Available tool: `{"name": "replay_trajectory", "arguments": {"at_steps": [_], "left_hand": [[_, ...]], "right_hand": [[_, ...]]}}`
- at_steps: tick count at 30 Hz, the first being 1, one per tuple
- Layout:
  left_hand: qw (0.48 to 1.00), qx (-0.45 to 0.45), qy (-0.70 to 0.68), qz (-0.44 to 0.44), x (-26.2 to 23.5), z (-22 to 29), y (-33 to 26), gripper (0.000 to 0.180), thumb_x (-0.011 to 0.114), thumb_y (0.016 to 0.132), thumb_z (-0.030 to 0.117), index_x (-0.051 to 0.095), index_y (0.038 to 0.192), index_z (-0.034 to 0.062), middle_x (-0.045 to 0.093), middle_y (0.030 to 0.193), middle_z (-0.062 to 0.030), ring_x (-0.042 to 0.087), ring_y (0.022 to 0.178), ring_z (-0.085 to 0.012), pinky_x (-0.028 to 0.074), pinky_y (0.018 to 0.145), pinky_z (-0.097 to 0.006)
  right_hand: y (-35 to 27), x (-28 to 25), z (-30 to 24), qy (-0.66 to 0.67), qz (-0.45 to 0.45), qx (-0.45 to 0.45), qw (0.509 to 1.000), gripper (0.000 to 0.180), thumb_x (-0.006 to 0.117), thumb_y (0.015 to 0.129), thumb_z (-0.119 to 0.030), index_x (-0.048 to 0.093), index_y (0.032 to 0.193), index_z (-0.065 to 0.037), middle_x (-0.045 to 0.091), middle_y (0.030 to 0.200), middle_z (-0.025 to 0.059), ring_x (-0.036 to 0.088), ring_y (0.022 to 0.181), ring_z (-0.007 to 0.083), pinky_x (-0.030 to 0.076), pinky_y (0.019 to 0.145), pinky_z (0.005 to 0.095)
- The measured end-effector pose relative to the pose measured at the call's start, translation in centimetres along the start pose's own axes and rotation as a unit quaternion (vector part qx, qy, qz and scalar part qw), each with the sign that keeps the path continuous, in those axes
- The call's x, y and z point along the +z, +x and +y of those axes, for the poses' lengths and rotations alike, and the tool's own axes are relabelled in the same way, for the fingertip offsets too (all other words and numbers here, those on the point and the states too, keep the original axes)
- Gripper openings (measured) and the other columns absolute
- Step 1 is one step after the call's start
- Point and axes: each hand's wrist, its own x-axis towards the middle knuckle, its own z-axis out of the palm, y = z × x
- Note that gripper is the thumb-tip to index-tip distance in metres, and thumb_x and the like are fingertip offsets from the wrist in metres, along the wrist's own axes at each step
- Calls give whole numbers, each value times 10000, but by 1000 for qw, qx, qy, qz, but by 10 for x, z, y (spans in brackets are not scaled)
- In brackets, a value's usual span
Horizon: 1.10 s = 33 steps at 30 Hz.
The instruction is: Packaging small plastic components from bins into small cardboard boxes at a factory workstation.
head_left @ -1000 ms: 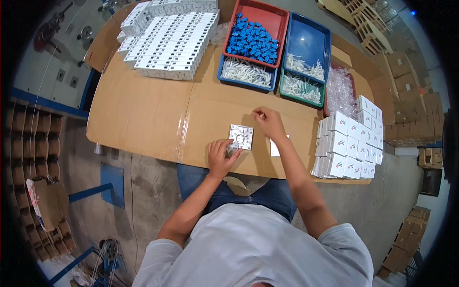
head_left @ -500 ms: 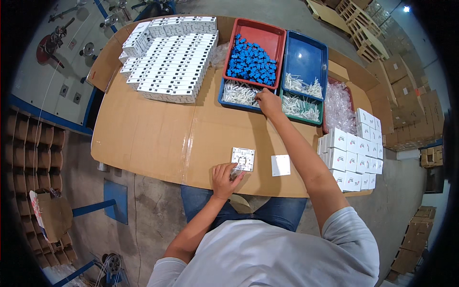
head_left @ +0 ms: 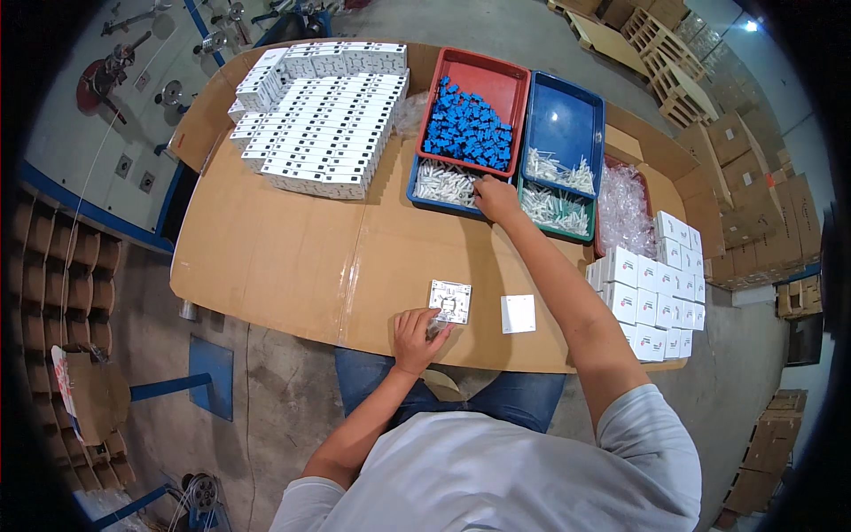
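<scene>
My left hand (head_left: 416, 341) rests near the front edge of the cardboard-topped table, its fingertips at the lower left corner of a square white plastic frame (head_left: 450, 301) with moulded openings. A small piece of clear plastic (head_left: 436, 329) shows between the thumb and fingers, which are curled around it. My right arm stretches forward, and the right hand (head_left: 498, 199) dips its closed fingertips into a blue tray of small white plastic parts (head_left: 444, 183); what they pinch is hidden. A flat white square plate (head_left: 519, 314) lies right of the frame.
A red tray (head_left: 503, 69) of small blue parts overlaps the white-parts tray. Another blue tray (head_left: 567, 106) sits on a green tray (head_left: 567, 232), both with white pieces. Crumpled clear plastic (head_left: 624, 208) fills a bin. White boxes (head_left: 651, 293) stand right; rows of white units (head_left: 324, 133) stand far left.
The whole view has shifted slightly. My right hand stays at the tray of white parts with its fingers a little lower in it. The left hand keeps its place by the frame.
</scene>
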Motion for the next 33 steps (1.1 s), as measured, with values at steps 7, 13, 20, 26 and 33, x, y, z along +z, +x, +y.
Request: {"name": "replay_trajectory", "arguments": {"at_steps": [7, 13, 20, 26, 33], "left_hand": [[1000, 4, -3, 7, 0, 0, 0, 398, 855, 804, 306, 698, 1097, 87, 698, 1042, -68, 632, 973, -263, 445, 858, -407], [1000, 7, -4, 14, -1, 1, 0, 392, 852, 811, 305, 698, 1093, 82, 695, 1035, -70, 630, 967, -265, 448, 859, -405], [1000, 6, -8, 6, 2, 3, -2, 394, 853, 814, 314, 693, 1085, 76, 690, 1023, -71, 625, 951, -273, 446, 844, -408], [1000, 3, -20, 17, 2, -4, -4, 410, 853, 819, 324, 681, 1094, 73, 675, 1009, -83, 623, 952, -292, 450, 848, -427], [999, -8, -43, 20, -2, 4, 7, 426, 845, 828, 319, 675, 1132, 75, 669, 1034, -100, 629, 974, -310, 465, 874, -435]], "right_hand": [[-8, -5, 9, 7, 20, -1, 1000, 161, 655, 859, -177, 709, 984, -91, 657, 1082, 132, 714, 910, 364, 575, 749, 531], [1, -11, 4, -4, -53, -8, 999, 160, 654, 876, -171, 716, 964, -53, 668, 1107, 136, 718, 939, 375, 581, 776, 529], [3, -15, 19, 30, -38, 17, 999, 152, 640, 898, -179, 717, 953, -60, 725, 1015, 181, 722, 930, 393, 572, 783, 535], [-26, -42, -1, 215, 92, 82, 969, 146, 687, 909, -185, 708, 946, -46, 740, 869, 187, 723, 878, 400, 561, 727, 479], [-162, -49, -100, 446, -63, 87, 889, 186, 766, 898, -148, 756, 1046, -36, 741, 899, 70, 608, 688, 153, 498, 636, 308]]}}
